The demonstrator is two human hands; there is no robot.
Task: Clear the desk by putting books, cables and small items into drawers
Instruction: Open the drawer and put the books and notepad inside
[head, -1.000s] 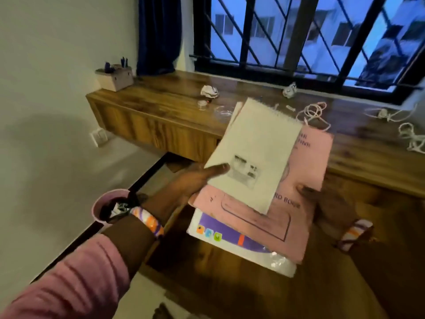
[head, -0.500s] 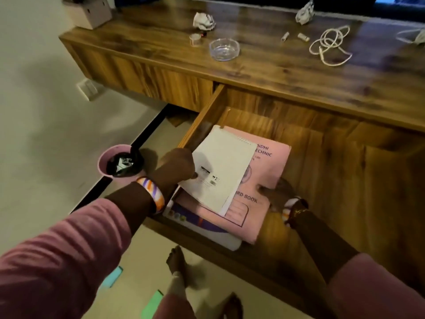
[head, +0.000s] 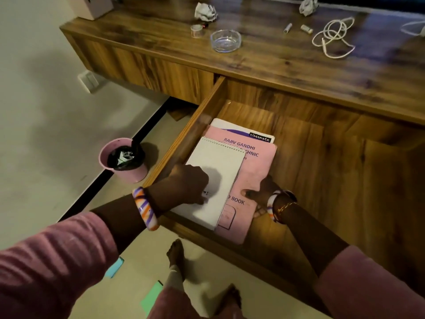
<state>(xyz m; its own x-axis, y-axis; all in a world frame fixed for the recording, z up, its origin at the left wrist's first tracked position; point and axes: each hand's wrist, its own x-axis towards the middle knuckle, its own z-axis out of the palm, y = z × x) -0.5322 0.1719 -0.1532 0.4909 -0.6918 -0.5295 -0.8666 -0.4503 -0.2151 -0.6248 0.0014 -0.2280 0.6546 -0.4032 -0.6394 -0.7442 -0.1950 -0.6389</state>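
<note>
A stack of three books lies at the left end of the open wooden drawer [head: 322,171]: a white spiral notepad [head: 220,166] on top, a pink record book [head: 257,166] under it, and a white-and-purple notebook [head: 232,128] at the bottom. My left hand [head: 186,183] presses down on the notepad's near left corner, fingers curled. My right hand [head: 262,193] grips the pink book's right edge, thumb on its cover. On the desk top [head: 276,65] lie a coiled white cable [head: 333,38], two small capsule-like items [head: 288,28], a tape roll [head: 196,31] and crumpled paper [head: 205,11].
A glass ashtray [head: 225,40] sits on the desk near the tape roll. Another paper ball [head: 308,5] and a second cable [head: 414,28] lie farther right. A pink bin [head: 124,160] stands on the floor left of the drawer. My bare feet [head: 176,254] are below the drawer front.
The book stack went from held up in front of the desk down into the drawer. It now lies flat and squared against the drawer's left side, both hands still on it.
</note>
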